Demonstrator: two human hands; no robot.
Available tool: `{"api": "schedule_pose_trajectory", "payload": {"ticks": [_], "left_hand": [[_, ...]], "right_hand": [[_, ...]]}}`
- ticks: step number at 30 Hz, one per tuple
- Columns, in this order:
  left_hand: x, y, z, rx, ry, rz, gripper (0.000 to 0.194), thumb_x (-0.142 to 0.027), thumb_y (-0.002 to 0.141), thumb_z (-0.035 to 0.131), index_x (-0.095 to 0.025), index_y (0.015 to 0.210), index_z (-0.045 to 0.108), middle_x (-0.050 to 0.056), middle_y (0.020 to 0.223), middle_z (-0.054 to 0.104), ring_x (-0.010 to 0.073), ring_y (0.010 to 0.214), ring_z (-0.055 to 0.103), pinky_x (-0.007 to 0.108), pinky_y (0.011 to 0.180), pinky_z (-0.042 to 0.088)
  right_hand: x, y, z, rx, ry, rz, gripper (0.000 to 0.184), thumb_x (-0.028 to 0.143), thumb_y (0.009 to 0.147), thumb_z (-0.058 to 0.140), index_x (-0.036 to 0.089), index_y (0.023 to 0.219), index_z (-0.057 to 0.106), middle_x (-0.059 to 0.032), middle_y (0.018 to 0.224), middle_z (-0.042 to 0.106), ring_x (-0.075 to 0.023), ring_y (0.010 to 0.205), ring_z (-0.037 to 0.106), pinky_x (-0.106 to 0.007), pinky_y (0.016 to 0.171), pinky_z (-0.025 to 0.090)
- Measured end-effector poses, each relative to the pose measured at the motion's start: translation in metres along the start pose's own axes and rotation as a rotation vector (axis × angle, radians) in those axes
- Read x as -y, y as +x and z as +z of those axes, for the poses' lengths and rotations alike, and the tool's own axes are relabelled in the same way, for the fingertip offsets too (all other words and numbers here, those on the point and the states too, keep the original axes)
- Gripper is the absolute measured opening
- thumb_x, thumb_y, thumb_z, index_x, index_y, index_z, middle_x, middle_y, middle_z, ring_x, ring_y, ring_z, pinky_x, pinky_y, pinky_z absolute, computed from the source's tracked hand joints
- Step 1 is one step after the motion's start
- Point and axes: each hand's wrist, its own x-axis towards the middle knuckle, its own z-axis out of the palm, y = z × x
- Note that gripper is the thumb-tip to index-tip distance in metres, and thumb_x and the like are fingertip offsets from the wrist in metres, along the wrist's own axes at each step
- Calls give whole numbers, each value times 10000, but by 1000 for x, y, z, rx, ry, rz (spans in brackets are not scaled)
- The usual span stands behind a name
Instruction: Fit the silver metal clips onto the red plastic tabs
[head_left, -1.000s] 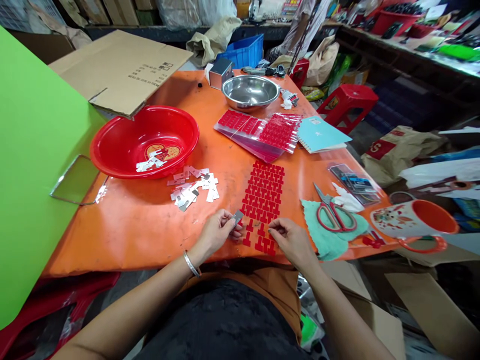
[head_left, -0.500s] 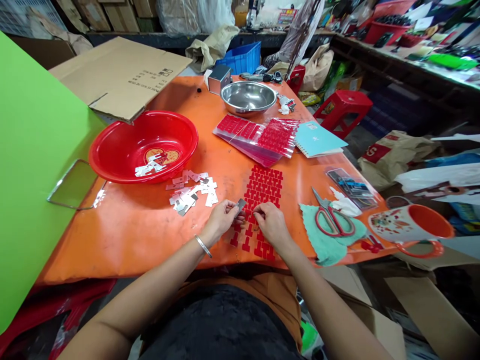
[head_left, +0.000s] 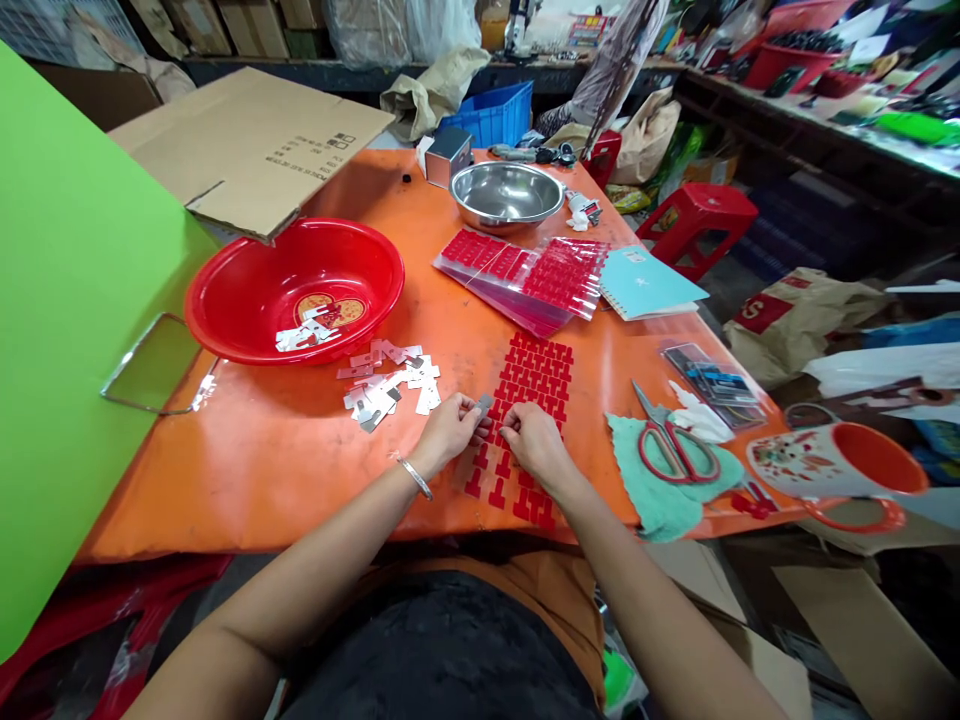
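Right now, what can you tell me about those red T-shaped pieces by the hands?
They are small, flat, glossy red T-shapes, perhaps plastic or rubber, lying on the orange table in a neat interlocking block of rows. Nearer the person, the rows break into looser, separate pieces. The right hand has its fingers among them, and the left hand is at their edge. Whether they stick to the table cannot be told.

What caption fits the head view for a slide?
Left hand pinches a small silver metal tab while right hand picks at red T-shaped pieces on an orange table.
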Motion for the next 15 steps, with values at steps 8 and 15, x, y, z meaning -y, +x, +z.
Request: {"api": "schedule_pose_trajectory", "payload": {"ticks": [8,15], "left_hand": [[-3,1,-1,18,3,-15,117,-128,873,499,-176,769,474,6,660,677,114,565,637,269,637,535],[-1,1,0,19,59,12,96,-131,893,475,-164,802,481,23,691,667,107,587,641,260,633,544]], "right_hand": [[9,-18,11,-158,-64,-88,196,129,815,474,160,686,618,-98,798,579,-215,791,513,-328,741,431],[2,-18,3,-200,299,38,106,216,747,516,195,645,535,-33,692,566,-177,667,517,-314,657,439]]}}
